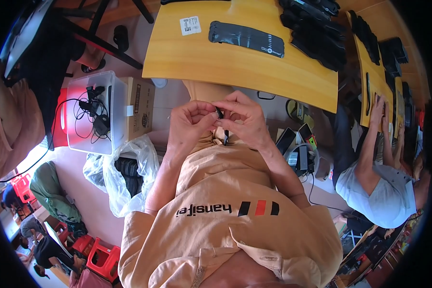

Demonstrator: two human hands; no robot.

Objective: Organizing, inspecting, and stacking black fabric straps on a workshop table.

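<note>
Viewpoint: looking down from the head at a person in a tan shirt, both bare hands raised in front of the chest, just below the near edge of a yellow wooden table (211,57).
Left hand (189,126): fingers curled inward, thumb and fingertips pinched on the top end of a small thin black strap-like piece (220,115).
Right hand (245,120): fingers bent over the same piece from the other side, fingertips pinched on it; the two hands touch at the fingertips.
Small black piece: held between both hands, just below the table's near edge; a narrow dark tail (225,136) hangs down from it against the shirt. Its exact form is too small to tell.
On the table: a long flat black plastic strip (246,37) lies near the middle, a white paper label (190,25) lies to its left, and a heap of black parts (317,31) fills the table's far right corner.
Left of the table: a clear plastic bin holding black cables (92,113), a brown cardboard box (141,108) just beside it, and a crumpled clear plastic bag (125,175) below both.
Right of the table: another person in a grey shirt (377,194) sits at a second yellow table (379,79), hands on its top.
</note>
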